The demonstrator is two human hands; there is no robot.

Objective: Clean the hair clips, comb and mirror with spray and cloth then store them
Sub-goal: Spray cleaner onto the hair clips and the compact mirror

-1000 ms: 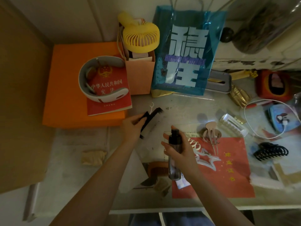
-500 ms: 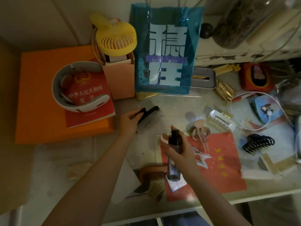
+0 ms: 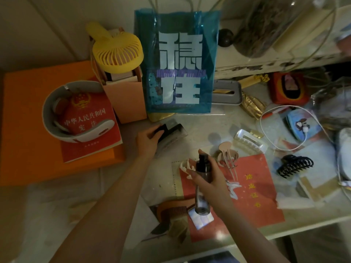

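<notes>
Two hands busy: my left hand [image 3: 147, 141] grips the black comb [image 3: 171, 132], angled toward upper right, while my right hand [image 3: 210, 184] holds the spray bottle [image 3: 202, 184] lower right of it.

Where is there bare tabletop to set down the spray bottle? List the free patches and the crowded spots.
Free: the pale tabletop between the blue plastic bag and the beige claw clip; also the stretch left of the left forearm, below the orange box. Crowded: the right side, round the clear clip, white cable and black claw clip.
</notes>
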